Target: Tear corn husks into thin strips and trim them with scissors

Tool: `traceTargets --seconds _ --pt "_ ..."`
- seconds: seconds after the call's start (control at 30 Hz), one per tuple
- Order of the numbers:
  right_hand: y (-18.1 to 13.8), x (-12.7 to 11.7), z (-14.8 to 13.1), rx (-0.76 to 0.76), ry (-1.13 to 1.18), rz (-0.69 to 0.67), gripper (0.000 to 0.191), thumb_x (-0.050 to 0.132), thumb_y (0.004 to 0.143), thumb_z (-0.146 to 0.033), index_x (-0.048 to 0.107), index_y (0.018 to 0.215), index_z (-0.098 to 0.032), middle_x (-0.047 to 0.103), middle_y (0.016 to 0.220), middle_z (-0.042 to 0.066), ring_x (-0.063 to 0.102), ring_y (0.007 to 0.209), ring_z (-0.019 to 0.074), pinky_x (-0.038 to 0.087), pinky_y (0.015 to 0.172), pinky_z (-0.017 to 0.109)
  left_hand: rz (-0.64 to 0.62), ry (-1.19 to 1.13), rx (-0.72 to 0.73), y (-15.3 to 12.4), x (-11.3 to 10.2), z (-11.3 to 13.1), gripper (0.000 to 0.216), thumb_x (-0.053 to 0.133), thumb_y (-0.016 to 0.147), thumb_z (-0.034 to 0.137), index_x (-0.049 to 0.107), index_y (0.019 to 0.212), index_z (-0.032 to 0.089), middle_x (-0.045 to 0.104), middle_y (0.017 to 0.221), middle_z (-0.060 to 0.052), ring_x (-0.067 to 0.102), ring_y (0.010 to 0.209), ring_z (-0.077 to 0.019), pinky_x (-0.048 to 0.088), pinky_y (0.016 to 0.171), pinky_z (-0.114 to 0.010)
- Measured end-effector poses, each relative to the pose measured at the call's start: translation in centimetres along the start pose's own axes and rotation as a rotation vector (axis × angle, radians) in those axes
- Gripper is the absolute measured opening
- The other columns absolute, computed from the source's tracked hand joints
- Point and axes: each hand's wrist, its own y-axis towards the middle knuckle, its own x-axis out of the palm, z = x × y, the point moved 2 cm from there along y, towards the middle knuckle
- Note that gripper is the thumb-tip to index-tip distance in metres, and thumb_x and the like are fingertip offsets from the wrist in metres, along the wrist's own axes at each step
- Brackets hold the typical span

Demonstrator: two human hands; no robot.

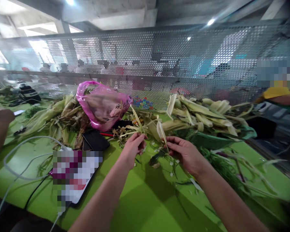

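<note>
My left hand [134, 148] pinches pale strips of corn husk [138, 118] above the green table. A short way to its right, my right hand [182, 151] is closed on another narrow strip of corn husk [160, 130] between thumb and fingers. The two hands are apart. Below them lie small white scraps and dark green leafy bits [157, 158]. Behind my hands sits a bulging pink plastic bag [103, 104] with dark printed characters. A heap of long pale husks [203, 114] fills a green basket [207, 140] at the right.
More dried husks [67, 116] pile up at the left. A phone [87, 174], partly blurred, lies with white cables near my left forearm. A black wallet-like item [96, 140] lies behind it. Perforated metal screen [145, 48] stands across the back. Another person's arm [0, 129] reaches in at left.
</note>
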Motion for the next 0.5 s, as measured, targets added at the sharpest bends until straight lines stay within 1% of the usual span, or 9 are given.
traceTargets --seconds 0.1,0.17,0.27,0.33,0.37,0.43,0.5 --pt "0.1 -0.1 0.0 0.003 -0.025 0.010 0.029 0.080 0.064 -0.032 0.073 0.089 -0.019 0.065 0.074 0.000 0.048 0.051 0.0068 0.041 0.050 0.021 -0.042 0.057 -0.003 0.0 0.3 -0.1 0.030 0.059 0.080 0.046 0.058 0.084 0.016 0.048 0.059 0.004 0.034 0.047 -0.0053 0.024 0.045 -0.019" --pt "0.0 -0.2 0.0 -0.029 -0.135 0.027 0.031 0.078 0.065 -0.034 0.072 0.092 -0.019 0.066 0.075 0.001 0.050 0.053 0.0088 0.041 0.051 0.023 -0.068 0.116 -0.004 0.0 0.6 -0.3 0.029 0.057 0.081 0.044 0.059 0.086 0.016 0.049 0.060 0.003 0.037 0.049 -0.0064 0.025 0.047 -0.020" --pt "-0.2 0.0 -0.5 -0.197 -0.414 0.081 0.038 0.075 0.068 -0.037 0.070 0.102 -0.021 0.068 0.088 0.004 0.056 0.065 0.0142 0.047 0.063 0.029 -0.090 0.254 0.004 0.1 1.0 -0.9 0.024 0.054 0.083 0.040 0.058 0.085 0.016 0.048 0.060 0.003 0.038 0.052 -0.0079 0.025 0.048 -0.021" --pt "-0.6 0.6 -0.7 -0.286 -0.521 0.073 0.041 0.072 0.072 -0.040 0.068 0.108 -0.022 0.068 0.096 0.005 0.058 0.073 0.0169 0.049 0.072 0.033 -0.097 0.365 0.041 0.1 1.3 -1.4 0.020 0.054 0.083 0.036 0.056 0.078 0.017 0.045 0.059 0.004 0.037 0.053 -0.0080 0.027 0.051 -0.021" --pt "-0.8 0.9 -0.8 -0.299 -0.538 0.057 0.040 0.070 0.073 -0.042 0.067 0.108 -0.022 0.068 0.097 0.006 0.058 0.075 0.0176 0.049 0.073 0.034 -0.112 0.409 0.070 0.2 1.5 -1.7 0.020 0.053 0.083 0.035 0.054 0.075 0.017 0.045 0.059 0.004 0.038 0.055 -0.0083 0.028 0.053 -0.021" --pt "-1.0 1.5 -0.8 -0.292 -0.522 0.033 0.037 0.069 0.074 -0.043 0.067 0.103 -0.020 0.068 0.091 0.005 0.059 0.075 0.0184 0.049 0.072 0.034 -0.152 0.479 0.125 0.1 1.8 -2.1 0.021 0.053 0.083 0.034 0.052 0.071 0.018 0.044 0.060 0.004 0.039 0.058 -0.0093 0.031 0.055 -0.022" --pt "-1.0 1.8 -0.7 -0.281 -0.483 0.028 0.031 0.070 0.072 -0.041 0.066 0.092 -0.018 0.067 0.082 0.003 0.058 0.073 0.0181 0.048 0.070 0.032 -0.165 0.547 0.172 0.0 2.0 -2.4 0.020 0.052 0.084 0.034 0.054 0.071 0.018 0.047 0.064 0.003 0.041 0.061 -0.0108 0.031 0.057 -0.022"
